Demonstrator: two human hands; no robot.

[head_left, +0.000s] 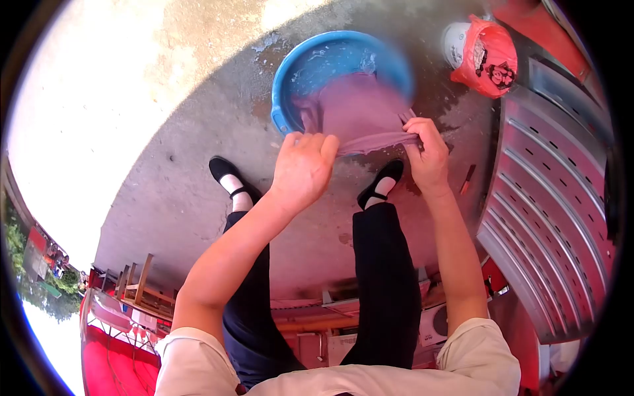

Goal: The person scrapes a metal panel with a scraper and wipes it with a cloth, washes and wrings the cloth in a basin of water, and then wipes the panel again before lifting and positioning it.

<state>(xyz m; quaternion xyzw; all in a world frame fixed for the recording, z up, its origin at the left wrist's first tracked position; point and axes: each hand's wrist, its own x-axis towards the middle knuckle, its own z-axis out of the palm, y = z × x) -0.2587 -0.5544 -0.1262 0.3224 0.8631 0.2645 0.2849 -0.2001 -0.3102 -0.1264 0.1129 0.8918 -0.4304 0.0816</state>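
Observation:
A wet-looking mauve cloth garment (360, 109) is stretched between my two hands, its lower part hanging into a round blue basin (281, 92). My left hand (305, 168) is closed on the cloth's near edge at the left, just outside the basin's rim. At the right end of the same edge, my right hand (428, 146) pinches the fabric between thumb and fingers. Some water with white suds (323, 63) shows in the basin's far part. The cloth covers much of the basin's near side, and its right side is blurred.
A white bucket (456, 45) lined with a red plastic bag (474, 66) stands beyond the basin to the right. A slotted metal panel (548, 191) runs along the right. Wooden furniture (142, 290) stands at lower left. Wet patches mark the concrete floor (191, 145); my feet are near the basin.

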